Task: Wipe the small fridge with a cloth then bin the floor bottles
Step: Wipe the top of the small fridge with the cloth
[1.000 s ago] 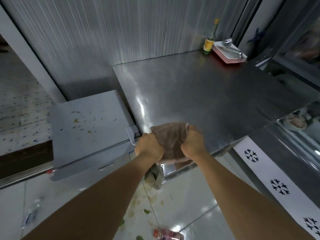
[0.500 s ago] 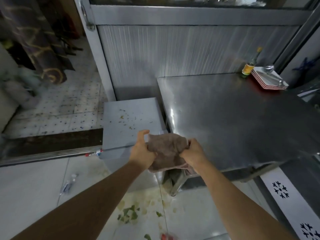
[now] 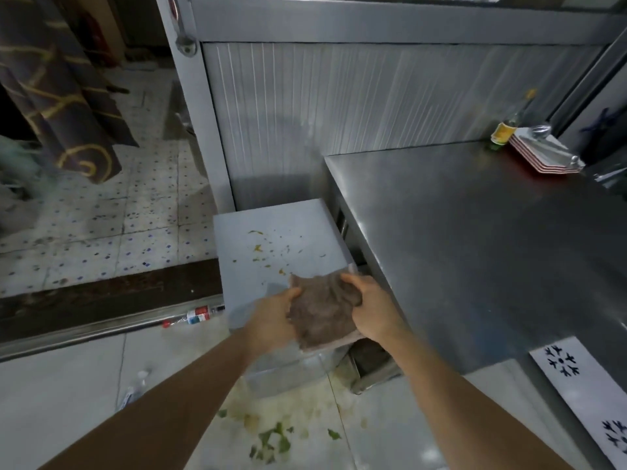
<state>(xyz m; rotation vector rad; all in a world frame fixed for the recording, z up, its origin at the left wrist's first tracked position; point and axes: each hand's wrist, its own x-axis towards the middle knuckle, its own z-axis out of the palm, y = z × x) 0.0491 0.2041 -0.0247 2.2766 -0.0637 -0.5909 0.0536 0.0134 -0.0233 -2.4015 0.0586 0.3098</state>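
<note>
A brown cloth [image 3: 320, 310] hangs between both hands above the front right corner of the small grey fridge [image 3: 271, 245]. My left hand [image 3: 273, 322] grips its left edge and my right hand [image 3: 371, 308] grips its right edge. The fridge top carries scattered green and orange food bits. A clear plastic bottle with a red cap and a red and blue label [image 3: 195, 315] lies on the floor left of the fridge, by the metal door track. Another clear bottle [image 3: 134, 390] lies on the white floor tiles, partly behind my left forearm.
A steel table [image 3: 475, 239] stands right of the fridge, with a green glass bottle [image 3: 505, 130] and stacked plates [image 3: 543, 154] at its far corner. Green scraps [image 3: 271, 439] litter the floor in front. A ribbed metal wall [image 3: 339, 113] is behind; a doorway opens at left.
The view swung left and both hands carried the cloth from the steel table's front edge over to the fridge top. The cloth has spread a little between the hands.
</note>
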